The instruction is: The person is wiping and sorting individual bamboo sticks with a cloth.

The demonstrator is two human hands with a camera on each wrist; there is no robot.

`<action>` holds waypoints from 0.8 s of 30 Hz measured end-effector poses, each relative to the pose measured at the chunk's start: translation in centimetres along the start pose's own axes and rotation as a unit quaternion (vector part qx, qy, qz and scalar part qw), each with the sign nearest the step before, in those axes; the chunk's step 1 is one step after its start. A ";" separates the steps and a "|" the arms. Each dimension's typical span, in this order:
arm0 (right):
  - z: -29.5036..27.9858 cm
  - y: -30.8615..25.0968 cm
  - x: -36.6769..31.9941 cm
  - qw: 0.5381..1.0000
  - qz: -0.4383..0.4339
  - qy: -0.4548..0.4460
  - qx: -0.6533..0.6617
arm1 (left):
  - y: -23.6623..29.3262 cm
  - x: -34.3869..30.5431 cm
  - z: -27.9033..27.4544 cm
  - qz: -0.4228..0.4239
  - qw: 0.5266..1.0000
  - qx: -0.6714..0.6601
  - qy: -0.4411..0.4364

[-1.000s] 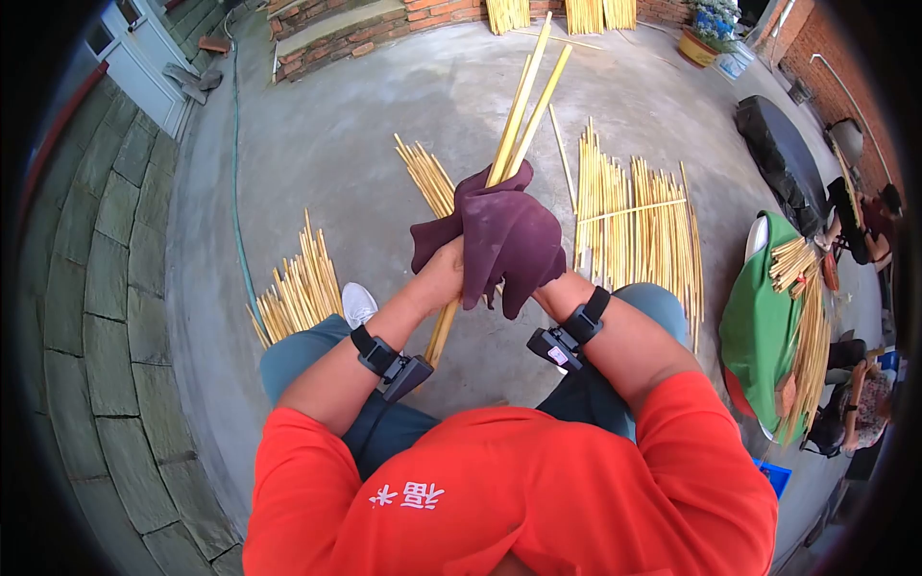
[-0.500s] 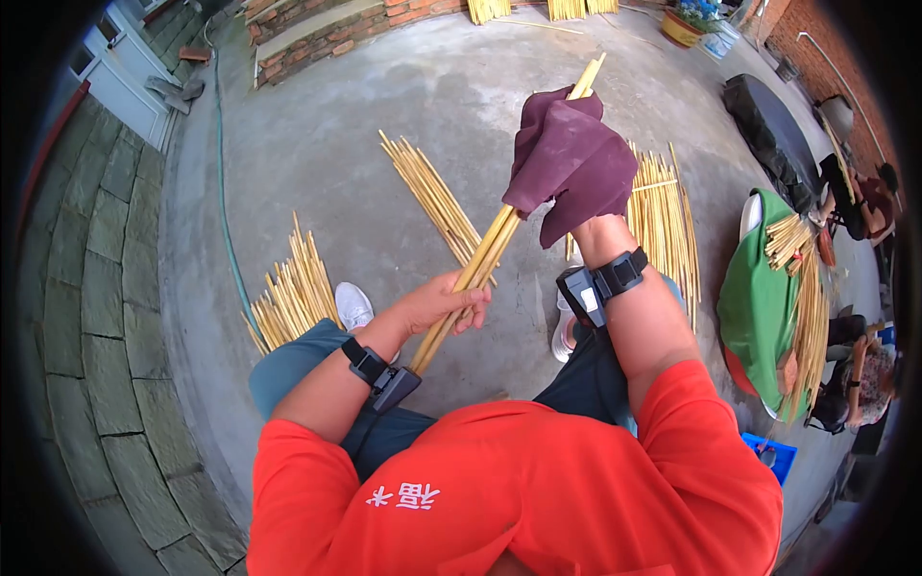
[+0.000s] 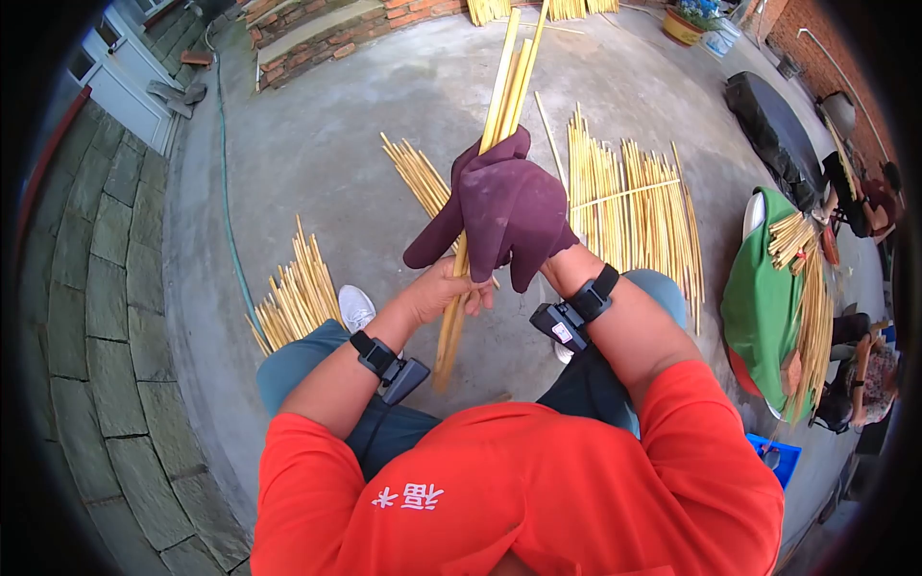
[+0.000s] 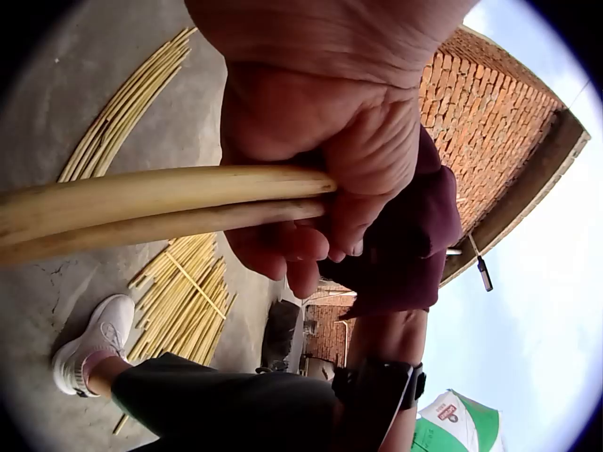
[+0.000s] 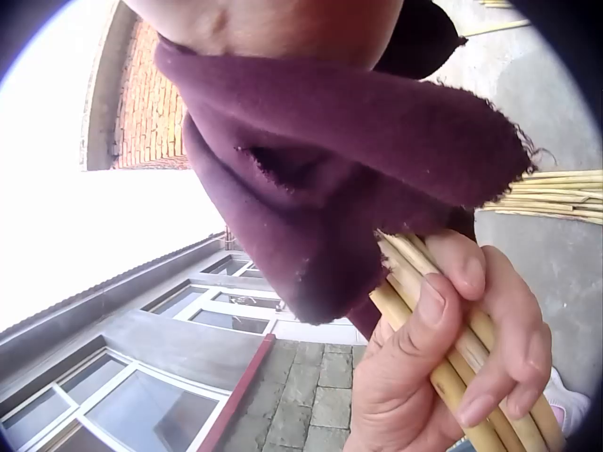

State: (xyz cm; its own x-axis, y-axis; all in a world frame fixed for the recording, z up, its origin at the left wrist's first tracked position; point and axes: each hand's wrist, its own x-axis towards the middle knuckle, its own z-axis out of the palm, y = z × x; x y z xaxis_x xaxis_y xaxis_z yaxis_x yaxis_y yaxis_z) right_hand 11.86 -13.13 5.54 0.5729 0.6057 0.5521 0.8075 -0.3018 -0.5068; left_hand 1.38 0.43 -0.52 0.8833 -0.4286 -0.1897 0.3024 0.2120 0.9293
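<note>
A few long yellow sticks (image 3: 502, 91), like peeled canes or reeds, stand slanted in front of my body, their far ends pointing away. My left hand (image 3: 444, 291) holds them near the lower end, thumb and fingers round them in the right wrist view. A maroon cloth (image 3: 514, 206) with frayed edges is wrapped round the sticks just above that hand. My right hand (image 3: 562, 266) grips the sticks through this cloth, its fingers hidden beneath the folds. In the left wrist view, the sticks' near part (image 4: 170, 202) extends out below the left palm.
Sticks lie on the concrete in a left pile (image 3: 296, 293), a middle pile (image 3: 415, 173) and a wide right pile (image 3: 634, 211). Farther right, a green cover (image 3: 759, 278) has more sticks on it, with people beyond. A blue crate (image 3: 776, 459) sits at lower right.
My cloth-covered right hand slid up the sticks, away from the left hand, and has now come back down close to it. The sticks leaned right, then swung back more upright.
</note>
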 end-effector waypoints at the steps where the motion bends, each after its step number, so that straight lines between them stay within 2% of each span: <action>1: -0.3 0.6 0.3 1.000 0.001 0.000 0.000 | -0.2 0.1 0.1 -0.001 1.000 -0.001 0.000; 3: -0.9 2.1 1.0 0.996 0.003 0.077 -0.042 | -0.9 0.0 0.5 -0.030 0.999 0.020 -0.004; 5: -1.8 2.5 0.8 0.994 0.073 0.075 0.042 | -1.5 0.0 0.5 -0.058 0.998 0.011 -0.005; 7: -2.3 2.7 0.2 0.969 0.152 0.128 0.147 | -0.9 0.2 0.5 -0.022 0.999 0.043 0.013; 8: -2.7 2.2 0.1 0.799 0.202 0.195 0.532 | -0.9 0.0 0.4 -0.019 0.999 0.044 0.021; 9: -2.7 4.1 0.2 0.861 0.144 0.175 0.455 | -1.3 -0.3 0.1 -0.019 0.999 0.041 0.023; 10: -3.3 4.8 0.2 0.897 0.157 0.163 0.379 | -1.9 -0.3 -0.2 -0.023 0.996 0.070 0.047; 11: -3.8 5.3 0.3 0.927 0.168 0.151 0.299 | -2.3 -0.4 -0.5 -0.027 0.992 0.099 0.070; 12: -4.1 6.0 0.4 0.927 0.168 0.153 0.297 | -2.3 -0.5 -0.7 -0.026 0.992 0.099 0.068; 13: -4.2 6.6 0.5 0.975 0.129 0.146 0.103 | -2.3 -0.7 -0.8 -0.032 0.992 0.103 0.067; 14: -4.2 7.0 0.3 0.983 0.086 0.132 -0.096 | -2.4 -0.8 -0.8 -0.040 0.991 0.106 0.066; 15: -4.2 6.8 0.2 0.983 0.088 0.132 -0.096 | -2.5 -1.0 -0.7 -0.042 0.991 0.106 0.064; 18: -3.8 5.6 0.0 0.963 0.119 0.164 0.177 | -2.1 -1.4 -0.2 -0.044 0.992 0.110 0.049; 20: -3.4 4.4 0.0 0.909 0.132 0.181 0.352 | -1.6 -1.0 0.3 -0.054 0.992 0.102 0.041; 21: -2.8 3.5 -0.1 0.908 0.132 0.182 0.353 | -1.5 -0.8 0.2 -0.055 0.992 0.103 0.041; 23: -2.0 2.1 -0.5 0.846 0.191 0.204 0.454 | -1.2 -0.3 0.2 -0.043 0.998 0.038 0.020; 24: -0.7 4.0 -0.8 0.937 0.162 0.093 0.294 | -1.2 -0.1 0.3 -0.043 0.998 0.039 0.021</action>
State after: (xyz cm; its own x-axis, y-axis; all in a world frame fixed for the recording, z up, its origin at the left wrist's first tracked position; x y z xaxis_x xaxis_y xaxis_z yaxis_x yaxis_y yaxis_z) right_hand 14.71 -15.34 3.49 0.8334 0.3971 0.3845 0.4012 0.0441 -0.9149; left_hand 0.80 -0.03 -1.48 0.8697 -0.4056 -0.2813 0.3508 0.1068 0.9304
